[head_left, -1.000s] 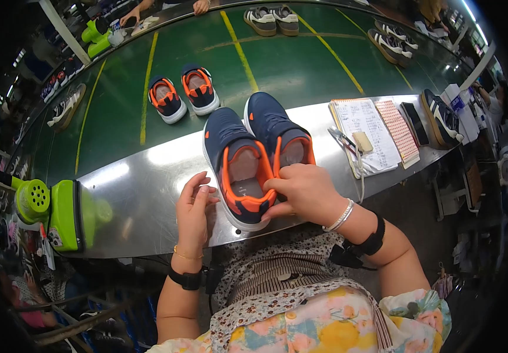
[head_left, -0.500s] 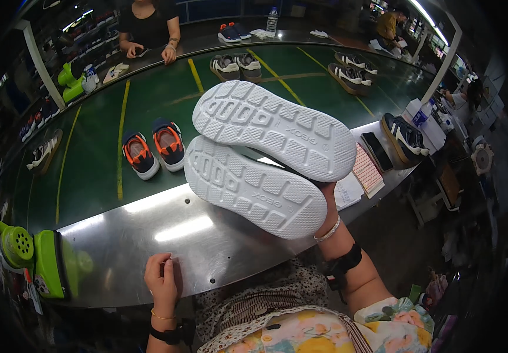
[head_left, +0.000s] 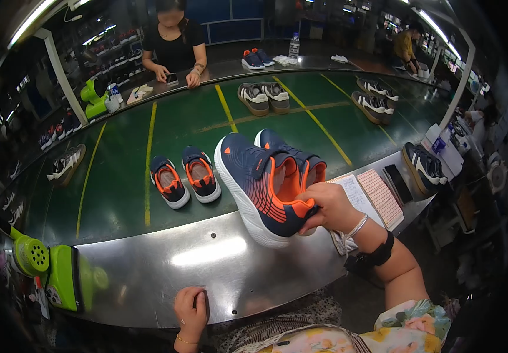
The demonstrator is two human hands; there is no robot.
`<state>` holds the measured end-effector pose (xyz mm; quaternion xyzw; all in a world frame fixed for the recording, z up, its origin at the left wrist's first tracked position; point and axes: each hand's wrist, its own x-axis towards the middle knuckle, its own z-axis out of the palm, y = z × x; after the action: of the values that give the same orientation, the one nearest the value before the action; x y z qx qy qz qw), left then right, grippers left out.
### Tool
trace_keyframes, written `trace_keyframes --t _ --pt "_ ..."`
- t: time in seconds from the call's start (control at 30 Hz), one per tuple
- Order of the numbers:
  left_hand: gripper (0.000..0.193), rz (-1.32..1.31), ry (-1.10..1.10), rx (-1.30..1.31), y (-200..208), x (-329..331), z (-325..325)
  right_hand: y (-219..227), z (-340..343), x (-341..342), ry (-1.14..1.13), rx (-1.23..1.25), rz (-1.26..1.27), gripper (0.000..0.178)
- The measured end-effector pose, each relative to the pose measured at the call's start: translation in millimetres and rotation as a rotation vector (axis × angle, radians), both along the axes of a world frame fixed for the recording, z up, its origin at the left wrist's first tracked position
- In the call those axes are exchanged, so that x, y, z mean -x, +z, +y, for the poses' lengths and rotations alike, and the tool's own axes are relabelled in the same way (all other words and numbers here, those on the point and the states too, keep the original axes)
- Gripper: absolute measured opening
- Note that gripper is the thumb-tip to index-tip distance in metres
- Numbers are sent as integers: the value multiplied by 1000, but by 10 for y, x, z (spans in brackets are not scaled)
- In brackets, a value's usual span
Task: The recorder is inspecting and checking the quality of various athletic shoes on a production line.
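Observation:
My right hand (head_left: pixel 331 206) is closed round the heel collars of a pair of navy sneakers, lifting them over the near edge of the green belt. The nearer sneaker (head_left: pixel 260 188) has orange lining, a strap and a thick white sole; its toe points up and to the left. Most of the farther sneaker (head_left: pixel 272 140) is hidden behind it. Down at the front edge of the metal counter, my left hand (head_left: pixel 190 312) rests with its fingers curled in, holding nothing that I can see. Left of the lifted pair, two small navy-and-orange shoes (head_left: pixel 186 178) stand on the belt.
Several grey-and-white shoes (head_left: pixel 263 97) stand along the green belt (head_left: pixel 118 153). A green device (head_left: pixel 62 276) sits at the counter's left end. Right of my hand lie papers (head_left: pixel 377 197), a dark phone (head_left: pixel 397 183) and a dark shoe (head_left: pixel 423 169). A person (head_left: pixel 174 47) works across the belt.
My right hand has turned the sneakers over: their white soles faced me before, and now the uppers and openings show. My left hand still rests curled by the counter edge. The view has shifted.

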<state>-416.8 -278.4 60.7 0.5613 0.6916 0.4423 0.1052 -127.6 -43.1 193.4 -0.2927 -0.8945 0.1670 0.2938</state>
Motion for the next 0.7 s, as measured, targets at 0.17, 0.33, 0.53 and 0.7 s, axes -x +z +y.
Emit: trace_keyframes --t 0.17,0.33,0.53,0.7 --pt "9 -16 5 -5 -36 73 -23 85 1041 -86 -556 -489 -258 39" --pt "11 -31 7 -30 -58 107 -8 -279 1160 276 -404 -424 -298 37" --pt "11 -29 -8 -16 -50 163 -29 -766 792 1435 78 -248 -267 54" --pt "8 -63 -16 -34 -30 210 -14 -961 912 2266 149 -335 -519 55"
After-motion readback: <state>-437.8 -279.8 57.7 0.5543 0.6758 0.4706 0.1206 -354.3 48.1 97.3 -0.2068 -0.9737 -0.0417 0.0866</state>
